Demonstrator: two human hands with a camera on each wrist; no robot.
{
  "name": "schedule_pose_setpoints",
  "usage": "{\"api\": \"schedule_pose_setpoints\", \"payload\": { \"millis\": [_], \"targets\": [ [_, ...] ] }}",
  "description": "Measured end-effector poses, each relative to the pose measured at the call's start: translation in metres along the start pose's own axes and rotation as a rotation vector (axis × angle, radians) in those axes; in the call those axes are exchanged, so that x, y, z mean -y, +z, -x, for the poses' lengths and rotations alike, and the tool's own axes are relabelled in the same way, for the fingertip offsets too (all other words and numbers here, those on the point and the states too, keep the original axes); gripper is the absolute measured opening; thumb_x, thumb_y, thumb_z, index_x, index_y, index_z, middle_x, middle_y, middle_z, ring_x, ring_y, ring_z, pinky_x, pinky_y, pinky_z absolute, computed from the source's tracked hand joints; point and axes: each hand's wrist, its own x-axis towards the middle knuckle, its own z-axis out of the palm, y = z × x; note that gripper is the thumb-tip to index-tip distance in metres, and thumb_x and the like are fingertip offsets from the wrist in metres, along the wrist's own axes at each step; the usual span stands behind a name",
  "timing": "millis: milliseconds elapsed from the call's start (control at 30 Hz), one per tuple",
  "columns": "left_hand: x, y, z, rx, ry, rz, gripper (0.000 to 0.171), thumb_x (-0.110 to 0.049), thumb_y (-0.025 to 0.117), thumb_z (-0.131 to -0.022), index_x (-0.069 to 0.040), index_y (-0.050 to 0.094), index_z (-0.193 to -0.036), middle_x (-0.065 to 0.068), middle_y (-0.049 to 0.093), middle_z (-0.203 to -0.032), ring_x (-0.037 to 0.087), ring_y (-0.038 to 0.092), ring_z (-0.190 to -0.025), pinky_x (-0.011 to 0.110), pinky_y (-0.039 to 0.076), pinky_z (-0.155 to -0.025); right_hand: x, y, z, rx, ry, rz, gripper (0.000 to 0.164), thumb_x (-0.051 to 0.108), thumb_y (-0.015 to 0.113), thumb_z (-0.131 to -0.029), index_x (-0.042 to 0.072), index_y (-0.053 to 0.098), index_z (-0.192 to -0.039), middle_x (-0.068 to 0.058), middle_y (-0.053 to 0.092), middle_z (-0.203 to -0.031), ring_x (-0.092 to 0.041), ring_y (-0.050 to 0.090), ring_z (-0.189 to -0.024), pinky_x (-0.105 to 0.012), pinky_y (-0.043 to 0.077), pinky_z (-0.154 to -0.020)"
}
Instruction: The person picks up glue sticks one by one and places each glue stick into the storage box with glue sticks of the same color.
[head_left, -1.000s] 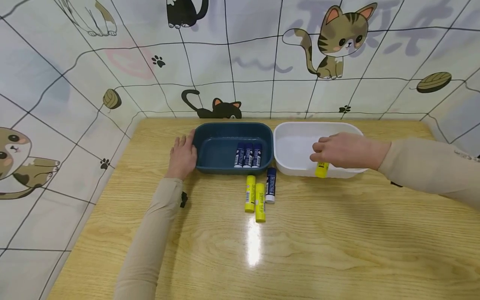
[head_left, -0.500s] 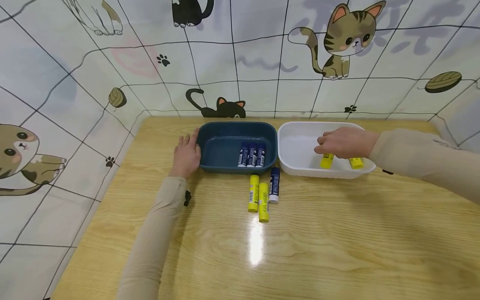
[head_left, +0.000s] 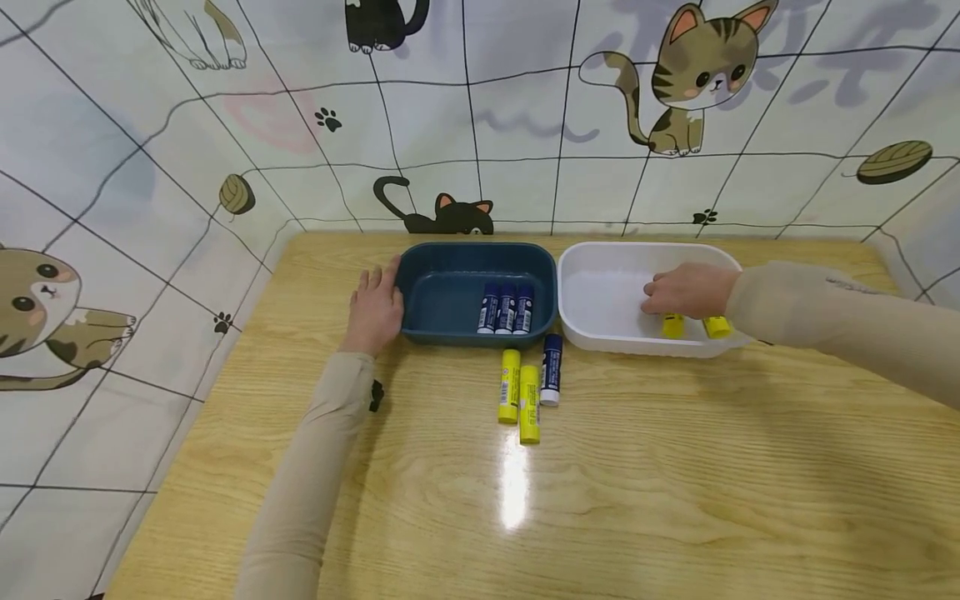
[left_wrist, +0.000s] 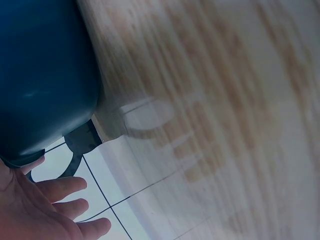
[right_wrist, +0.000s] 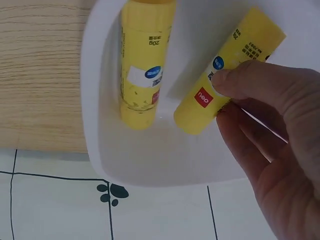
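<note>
My right hand is over the white bin, pinching a yellow glue stick between thumb and fingers. In the right wrist view this stick leans at an angle beside a second yellow glue stick lying in the bin. At the left, my left hand rests with extended fingers against the outer end of the dark blue bin; the left wrist view shows its fingers spread by the bin's wall. Three navy glue sticks lie side by side inside the blue bin.
In front of the bins, two yellow glue sticks and one navy glue stick lie on the wooden table. Both bins stand side by side near the back edge, before a cat-patterned wall covering.
My right hand has carried its yellow glue stick rightward inside the white bin, toward the other yellow stick, which has come into view. The left hand keeps its place on the blue bin.
</note>
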Motion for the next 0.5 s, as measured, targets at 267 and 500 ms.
{"api": "schedule_pose_setpoints", "payload": {
  "millis": [267, 500],
  "targets": [
    [-0.002, 0.001, 0.002, -0.004, 0.007, -0.002, 0.054, -0.018, 0.026, -0.104, -0.018, 0.015, -0.157, 0.026, 0.021, -0.154, 0.043, 0.007, -0.143, 0.063, 0.011, -0.11, -0.007, 0.009, -0.001, -0.046, -0.05, 0.115, 0.033, -0.012, 0.077, -0.071, 0.009, 0.055, -0.082, -0.002, 0.048, -0.077, -0.016, 0.042, -0.065, -0.028, 0.045, -0.055],
    [-0.001, 0.001, 0.002, 0.0, 0.005, -0.001, 0.054, -0.018, 0.026, -0.104, -0.018, 0.014, -0.157, 0.025, 0.022, -0.154, 0.042, 0.006, -0.143, 0.063, 0.011, -0.11, -0.003, -0.004, 0.0, -0.114, -0.017, 0.175, 0.035, -0.013, 0.078, -0.069, 0.006, 0.059, -0.092, -0.005, 0.053, -0.082, -0.018, 0.046, -0.067, -0.03, 0.047, -0.057]
  ]
}}
